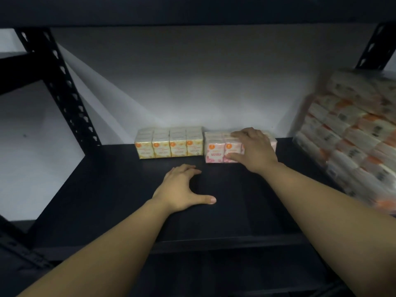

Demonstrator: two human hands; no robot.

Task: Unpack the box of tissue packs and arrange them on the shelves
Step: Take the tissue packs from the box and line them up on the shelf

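Your left hand (184,187) rests spread and empty on the shelf (120,189), nearer you than the yellow pack (169,144). Beyond it, your right hand (252,148) grips the pink pack (216,150) just right of the yellow; a hard shove could skew the row. Farther right, the blurred bundle (351,138) is probably more tissues.

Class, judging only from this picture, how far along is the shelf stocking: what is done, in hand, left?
Done: the yellow wrapped tissue pack stands at the back of the black shelf. In hand: the right hand grips the pink wrapped tissue pack beside it; the left hand holds nothing. Left: unclear, the box is out of view.
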